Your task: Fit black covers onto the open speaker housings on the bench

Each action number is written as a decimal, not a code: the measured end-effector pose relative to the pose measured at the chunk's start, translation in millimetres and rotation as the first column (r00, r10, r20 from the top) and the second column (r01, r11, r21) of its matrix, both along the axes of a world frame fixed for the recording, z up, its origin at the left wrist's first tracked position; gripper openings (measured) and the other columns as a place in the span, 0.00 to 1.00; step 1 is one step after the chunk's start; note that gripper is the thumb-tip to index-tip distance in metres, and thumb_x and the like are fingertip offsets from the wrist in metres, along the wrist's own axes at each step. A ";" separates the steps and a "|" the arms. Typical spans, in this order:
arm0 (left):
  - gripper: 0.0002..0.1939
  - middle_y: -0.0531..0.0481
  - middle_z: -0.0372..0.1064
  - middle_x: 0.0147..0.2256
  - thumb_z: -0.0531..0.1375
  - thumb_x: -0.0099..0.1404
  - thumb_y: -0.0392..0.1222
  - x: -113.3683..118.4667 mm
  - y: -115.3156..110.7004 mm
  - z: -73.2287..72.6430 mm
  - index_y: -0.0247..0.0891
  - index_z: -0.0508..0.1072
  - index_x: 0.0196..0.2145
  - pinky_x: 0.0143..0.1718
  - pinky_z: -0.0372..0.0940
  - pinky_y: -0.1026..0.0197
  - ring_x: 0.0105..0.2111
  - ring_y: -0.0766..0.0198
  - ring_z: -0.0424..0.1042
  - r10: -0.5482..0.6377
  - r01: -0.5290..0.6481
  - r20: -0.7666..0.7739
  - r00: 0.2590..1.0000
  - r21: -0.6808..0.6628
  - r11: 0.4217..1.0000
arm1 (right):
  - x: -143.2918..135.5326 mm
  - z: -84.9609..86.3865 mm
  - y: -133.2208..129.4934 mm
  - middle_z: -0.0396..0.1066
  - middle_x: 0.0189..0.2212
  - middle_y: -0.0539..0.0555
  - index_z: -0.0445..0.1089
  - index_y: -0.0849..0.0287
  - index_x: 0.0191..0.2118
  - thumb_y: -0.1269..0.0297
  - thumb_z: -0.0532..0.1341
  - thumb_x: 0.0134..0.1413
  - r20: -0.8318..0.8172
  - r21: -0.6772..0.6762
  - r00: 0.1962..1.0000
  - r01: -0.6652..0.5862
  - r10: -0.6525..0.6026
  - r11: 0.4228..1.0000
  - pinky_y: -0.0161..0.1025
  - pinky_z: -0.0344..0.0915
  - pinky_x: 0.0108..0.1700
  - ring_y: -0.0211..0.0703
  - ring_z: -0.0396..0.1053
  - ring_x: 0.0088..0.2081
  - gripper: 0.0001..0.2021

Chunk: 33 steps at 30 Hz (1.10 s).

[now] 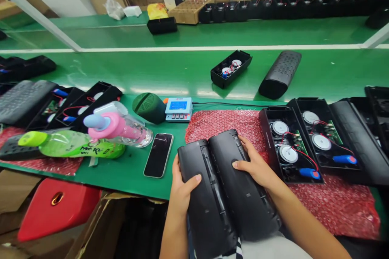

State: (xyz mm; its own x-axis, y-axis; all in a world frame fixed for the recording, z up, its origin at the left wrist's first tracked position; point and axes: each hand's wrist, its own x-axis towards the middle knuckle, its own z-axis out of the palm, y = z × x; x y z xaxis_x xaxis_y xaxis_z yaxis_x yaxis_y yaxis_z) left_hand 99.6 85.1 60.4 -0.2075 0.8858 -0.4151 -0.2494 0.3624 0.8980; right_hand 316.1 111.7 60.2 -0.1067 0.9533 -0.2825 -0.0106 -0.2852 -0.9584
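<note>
Two long black speaker housings lie side by side over the table's front edge, tilted toward my body. My left hand (182, 191) grips the left housing (204, 198) along its outer side, thumb resting on top. Around the far outer side of the right housing (243, 194) wraps my right hand (254, 166), its thumb pressed on the upper face. Slots and clips show along the seam between the two. Just right of my right hand sits an open speaker shell (275, 166) with round white-backed drivers, red wires and a blue battery (310, 173). A second open shell (331, 166) stands beside it.
Red bubble wrap (212, 123) covers the green table. Left are a phone (158, 156), a green bottle (82, 144), a pink-lidded bottle (121, 129), and a small tester (178, 109) beside a green round speaker (148, 107). Farther back are an open shell (231, 68) and a closed speaker (280, 73).
</note>
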 end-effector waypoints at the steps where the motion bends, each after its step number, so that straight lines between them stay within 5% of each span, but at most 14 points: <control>1: 0.49 0.46 0.61 0.55 0.69 0.44 0.45 -0.1 0.1 -0.2 0.46 0.52 0.61 0.50 0.64 0.54 0.50 0.52 0.66 -0.005 0.005 -0.003 1.000 0.001 1.000 | 1.7 0.1 -1.3 0.50 0.62 0.60 0.45 0.61 0.64 0.60 0.64 0.42 0.042 0.036 0.999 -0.008 0.006 0.999 0.49 0.47 0.63 0.52 0.51 0.61 0.43; 5: 0.49 0.46 0.60 0.55 0.69 0.45 0.44 -0.9 -0.1 -2.9 0.46 0.51 0.62 0.50 0.64 0.54 0.51 0.52 0.66 0.003 -0.003 -0.007 1.000 0.006 1.000 | 11.3 4.7 -10.5 0.43 0.65 0.57 0.44 0.58 0.65 0.60 0.63 0.48 0.153 0.078 0.981 -0.130 0.117 0.988 0.48 0.39 0.66 0.49 0.43 0.65 0.41; 10: 0.49 0.46 0.60 0.55 0.69 0.44 0.45 -0.8 -0.4 -4.1 0.46 0.53 0.61 0.52 0.62 0.52 0.51 0.51 0.66 0.008 -0.009 0.006 1.000 0.014 1.000 | 13.5 8.4 -20.7 0.36 0.67 0.51 0.37 0.55 0.68 0.61 0.62 0.47 0.024 0.040 0.988 -0.156 0.155 0.987 0.47 0.36 0.66 0.48 0.39 0.66 0.45; 27: 0.50 0.45 0.60 0.56 0.69 0.44 0.44 -0.7 -0.2 -1.7 0.44 0.52 0.62 0.51 0.63 0.55 0.52 0.51 0.65 0.004 -0.004 0.007 1.000 0.015 1.000 | 12.3 -0.1 -26.4 0.46 0.63 0.60 0.43 0.54 0.61 0.58 0.65 0.50 -0.007 0.091 0.996 -0.092 0.093 0.992 0.50 0.45 0.64 0.51 0.47 0.63 0.38; 33: 0.50 0.44 0.60 0.55 0.69 0.44 0.45 -0.3 1.0 -0.4 0.43 0.52 0.62 0.52 0.63 0.51 0.52 0.49 0.65 -0.009 0.009 -0.010 1.000 0.016 1.000 | 19.2 8.9 -34.0 0.47 0.62 0.59 0.44 0.55 0.61 0.64 0.62 0.51 0.053 0.108 0.983 -0.181 0.177 0.977 0.48 0.45 0.63 0.49 0.46 0.63 0.35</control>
State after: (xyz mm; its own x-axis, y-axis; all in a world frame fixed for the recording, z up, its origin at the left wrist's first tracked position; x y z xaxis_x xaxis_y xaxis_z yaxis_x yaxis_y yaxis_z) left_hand 99.3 86.1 60.0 -0.2036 0.8941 -0.3990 -0.2375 0.3503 0.9060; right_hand 335.4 77.7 69.1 -0.2686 0.9457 -0.1833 0.0728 -0.1698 -0.9828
